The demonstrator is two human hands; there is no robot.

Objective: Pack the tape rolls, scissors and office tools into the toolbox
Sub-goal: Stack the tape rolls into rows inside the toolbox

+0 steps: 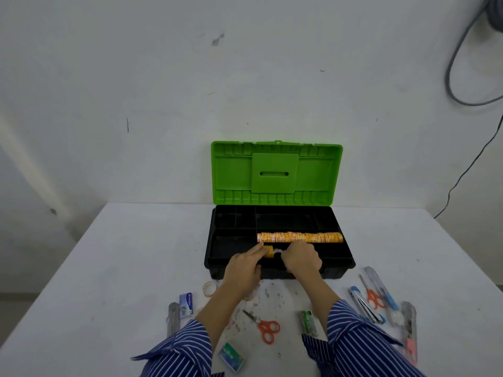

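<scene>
The black toolbox (215, 243) stands open on the white table, its green lid (276, 172) upright. A row of orange-labelled tape rolls (299, 237) lies on edge in the tray's middle right compartment. My left hand (242, 268) pinches one orange tape roll (268, 251) over the front of the tray. My right hand (300, 258) is closed beside it, with something white showing between the two hands; I cannot tell whether it grips it. Orange scissors (265, 327) lie between my forearms, and a second pair (371, 295) lies at the right.
A clear tape roll (209, 289), a blue staple box (186, 302) and a grey cutter (172, 319) lie at the left. A green box (231, 356) sits near my left sleeve, another (309, 322) near my right. A stapler (364, 304) and cutters (408, 325) lie right.
</scene>
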